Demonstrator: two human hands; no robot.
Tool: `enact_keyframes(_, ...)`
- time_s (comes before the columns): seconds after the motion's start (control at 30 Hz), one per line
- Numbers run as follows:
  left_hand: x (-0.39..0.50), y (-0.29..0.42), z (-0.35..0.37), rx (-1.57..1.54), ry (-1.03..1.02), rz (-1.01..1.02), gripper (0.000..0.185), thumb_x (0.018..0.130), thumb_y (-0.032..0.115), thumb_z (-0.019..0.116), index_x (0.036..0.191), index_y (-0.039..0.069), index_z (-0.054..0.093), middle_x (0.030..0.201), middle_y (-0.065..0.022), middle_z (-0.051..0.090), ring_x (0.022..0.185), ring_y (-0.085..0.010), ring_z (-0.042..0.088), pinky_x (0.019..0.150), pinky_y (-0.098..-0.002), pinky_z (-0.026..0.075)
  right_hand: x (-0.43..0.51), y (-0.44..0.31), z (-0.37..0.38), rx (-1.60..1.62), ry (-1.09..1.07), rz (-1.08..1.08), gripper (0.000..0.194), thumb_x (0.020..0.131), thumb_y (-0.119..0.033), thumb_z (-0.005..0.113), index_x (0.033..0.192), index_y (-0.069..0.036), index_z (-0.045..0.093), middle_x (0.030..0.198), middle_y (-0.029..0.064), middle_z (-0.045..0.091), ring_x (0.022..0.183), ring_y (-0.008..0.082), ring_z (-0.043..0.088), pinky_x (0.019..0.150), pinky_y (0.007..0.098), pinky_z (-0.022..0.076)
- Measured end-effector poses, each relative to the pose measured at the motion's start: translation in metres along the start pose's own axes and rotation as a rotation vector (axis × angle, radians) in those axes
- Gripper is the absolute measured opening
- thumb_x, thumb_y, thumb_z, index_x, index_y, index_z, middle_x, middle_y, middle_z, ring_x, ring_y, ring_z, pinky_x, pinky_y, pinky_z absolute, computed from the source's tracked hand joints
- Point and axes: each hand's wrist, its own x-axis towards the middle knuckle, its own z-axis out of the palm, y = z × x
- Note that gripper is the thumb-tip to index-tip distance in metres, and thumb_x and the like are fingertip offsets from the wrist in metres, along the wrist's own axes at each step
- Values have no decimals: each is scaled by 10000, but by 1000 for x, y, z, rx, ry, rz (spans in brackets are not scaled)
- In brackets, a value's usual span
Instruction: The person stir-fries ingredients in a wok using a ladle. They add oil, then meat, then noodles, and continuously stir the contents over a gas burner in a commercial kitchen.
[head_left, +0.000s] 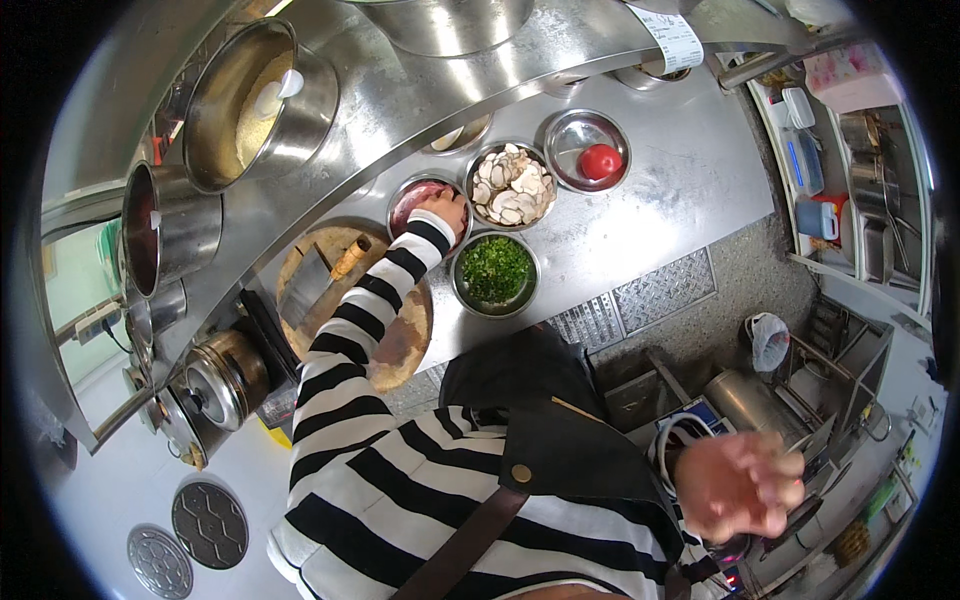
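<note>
My left hand is over the right side of a metal bowl of raw red meat, fingers bent at the rim. Whether it grips the bowl or touches the meat is hidden. Against that bowl stand a bowl of sliced mushrooms and a bowl of chopped green herbs. Farther back, a red tomato sits in a metal bowl. Raised at the right, away from the counter, my right hand is blurred, its fingers half bent and apart, with nothing seen in it.
A cleaver lies on the round wooden chopping board under my left forearm. Above the steel counter runs a metal shelf carrying large pots. A lidded pot stands left. Shelving rises at the right.
</note>
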Motion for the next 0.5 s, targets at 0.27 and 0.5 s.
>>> enact_keyframes(0.27,-26,-37,-1,-540,322,-15,326,617,185,650,889,27,564,787,-132,599,723,-234,585,680,-317,471,-63,58,16,88,-331,645,138,708,-23,523,836,-14,471,766,67,443,659,126,406,588,249,365)
enact_keyframes(0.5,-86,-38,-38,-1750,98,37,161,805,42,468,964,23,481,919,-62,540,835,-153,551,748,-278,473,-114,128,106,753,-677,1630,357,858,-258,391,1126,-26,435,1079,72,498,985,153,459,823,263,354)
